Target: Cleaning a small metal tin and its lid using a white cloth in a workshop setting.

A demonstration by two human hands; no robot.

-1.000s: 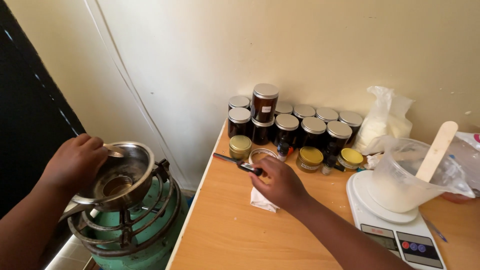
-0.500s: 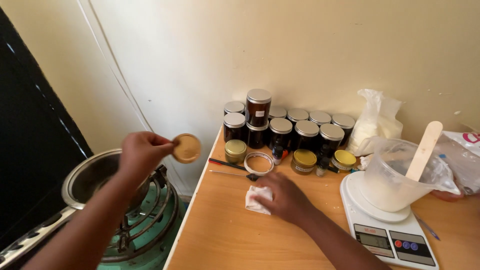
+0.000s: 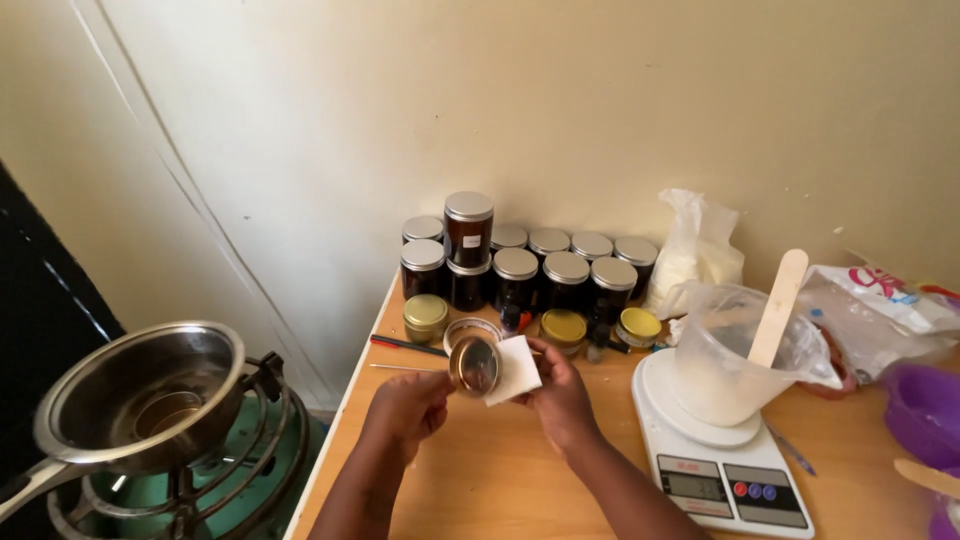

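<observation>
My left hand [image 3: 405, 408] holds a small round metal tin [image 3: 474, 365] tilted so its open side faces me, above the wooden table [image 3: 500, 480]. Against the tin's right side, my right hand [image 3: 562, 395] presses a folded white tissue [image 3: 513, 368]. Just behind the hands stand an open glass jar [image 3: 470, 330] and a small gold-lidded tin [image 3: 425, 315]. Beyond them several dark jars with silver lids [image 3: 515, 265] are stacked against the wall.
At left a steel saucepan [image 3: 140, 390] with a smaller vessel inside sits on a green gas burner [image 3: 200, 480]. A white kitchen scale [image 3: 715, 460] carries a plastic jug [image 3: 735, 350] with a wooden stick [image 3: 778, 305]. Plastic bags [image 3: 700, 250] and a purple bowl [image 3: 925, 410] lie at right.
My left hand left the saucepan, lifted the small tin and carried it right over the table. My right hand picked the tissue up off the table and brought it to the tin.
</observation>
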